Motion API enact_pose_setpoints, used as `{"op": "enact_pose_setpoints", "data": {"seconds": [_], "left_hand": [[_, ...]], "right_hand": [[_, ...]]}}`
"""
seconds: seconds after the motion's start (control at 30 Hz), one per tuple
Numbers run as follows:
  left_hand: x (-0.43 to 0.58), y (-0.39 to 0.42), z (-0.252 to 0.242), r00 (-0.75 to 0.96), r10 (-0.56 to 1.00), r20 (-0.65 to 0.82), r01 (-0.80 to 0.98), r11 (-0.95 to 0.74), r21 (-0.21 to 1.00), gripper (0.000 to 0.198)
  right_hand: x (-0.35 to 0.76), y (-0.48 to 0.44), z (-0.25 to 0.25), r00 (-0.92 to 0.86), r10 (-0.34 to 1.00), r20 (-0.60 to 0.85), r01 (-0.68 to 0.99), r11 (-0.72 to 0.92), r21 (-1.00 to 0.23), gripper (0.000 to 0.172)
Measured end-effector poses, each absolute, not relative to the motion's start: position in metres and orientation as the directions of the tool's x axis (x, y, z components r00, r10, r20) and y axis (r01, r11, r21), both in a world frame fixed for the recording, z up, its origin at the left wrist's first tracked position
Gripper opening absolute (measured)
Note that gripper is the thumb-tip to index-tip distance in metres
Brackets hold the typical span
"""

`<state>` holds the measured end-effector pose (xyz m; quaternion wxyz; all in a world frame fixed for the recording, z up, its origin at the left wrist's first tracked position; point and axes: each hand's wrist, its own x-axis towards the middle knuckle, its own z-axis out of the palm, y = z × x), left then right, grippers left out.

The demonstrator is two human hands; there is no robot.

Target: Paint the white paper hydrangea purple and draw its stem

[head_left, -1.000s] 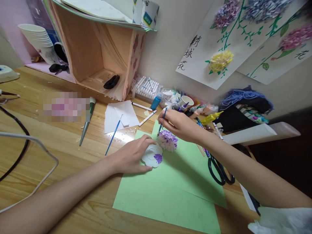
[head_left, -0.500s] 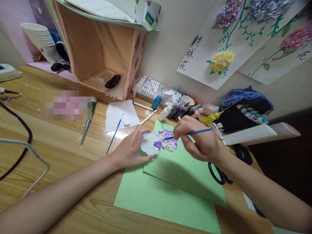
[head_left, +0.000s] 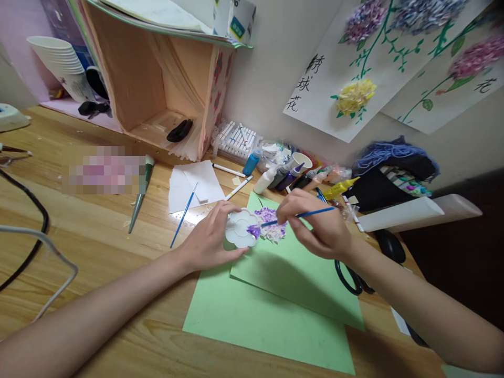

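My left hand (head_left: 210, 239) grips a small white flower-shaped palette (head_left: 239, 230) with a blob of purple paint at its right edge. My right hand (head_left: 317, 227) pinches a thin blue paintbrush (head_left: 305, 214), its tip dipped in that purple blob. Just behind the palette lies a crumpled white paper flower (head_left: 271, 226) partly coloured purple, resting on a green paper sheet (head_left: 299, 273). A second green sheet (head_left: 255, 325) lies under it on the wooden table (head_left: 98, 247).
A spare blue brush (head_left: 184, 215) and white papers (head_left: 192, 186) lie to the left. Paint bottles, a paper cup (head_left: 301, 161) and a marker rack (head_left: 236, 140) line the wall. Black scissors (head_left: 350, 278) sit right of the sheets. Cables (head_left: 39, 236) cross the left.
My right hand swung the brush from upright over the paper flower to lying sideways, tip in the purple paint. My left hand lifted the palette slightly and holds it steady.
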<state>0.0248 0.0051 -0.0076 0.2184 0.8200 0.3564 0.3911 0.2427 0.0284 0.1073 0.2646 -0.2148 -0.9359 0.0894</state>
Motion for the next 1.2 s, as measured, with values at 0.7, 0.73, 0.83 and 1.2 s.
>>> {"op": "enact_pose_setpoints", "data": {"seconds": [0.7,0.73,0.83,1.2], "left_hand": [[0.025,0.000,-0.009,0.651,0.691,0.314,0.371,-0.650,0.663,0.063],[0.025,0.000,-0.009,0.650,0.691,0.316,0.370,-0.651,0.663,0.063],[0.025,0.000,-0.009,0.650,0.689,0.319,0.368,-0.653,0.661,0.063],[0.026,0.000,-0.008,0.657,0.686,0.312,0.373,-0.655,0.657,0.064]], "right_hand": [[0.232,0.066,0.087,-0.607,0.711,0.356,0.658,0.701,-0.277,0.018],[0.232,0.066,0.088,-0.598,0.703,0.386,0.646,0.707,-0.288,0.018],[0.231,0.064,0.088,-0.599,0.690,0.407,0.629,0.720,-0.293,0.018],[0.236,0.062,0.092,-0.575,0.677,0.459,0.632,0.724,-0.277,0.018]]}}
